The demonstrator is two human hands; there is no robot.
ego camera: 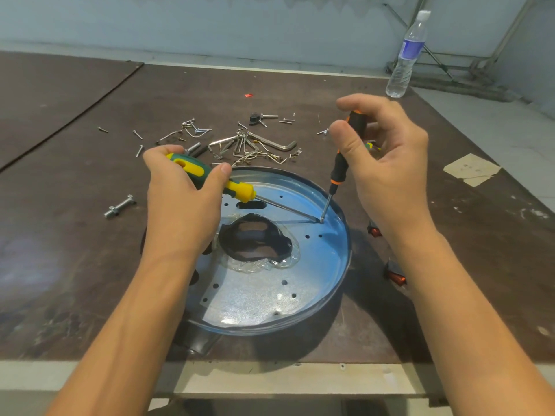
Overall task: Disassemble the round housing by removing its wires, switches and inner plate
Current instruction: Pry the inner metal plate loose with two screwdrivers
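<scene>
The round metal housing (336, 280) lies on the table near its front edge, with its shiny inner plate (258, 292) facing up. A ragged black-edged hole (255, 238) sits in the plate's middle. My left hand (183, 199) grips a yellow and green screwdriver (210, 178); its shaft runs rightward across the plate. My right hand (381, 163) holds a black and orange screwdriver (342, 163) nearly upright. Both tips meet at the plate's far right (320, 220). Red switches (395, 277) lie just right of the housing, partly hidden by my right forearm.
A scatter of screws, hex keys and wire clips (240, 142) lies behind the housing. A bolt with nut (118, 206) rests at the left. A water bottle (407, 55) stands at the back right. A taped patch (471, 169) marks the right side of the table (90, 250).
</scene>
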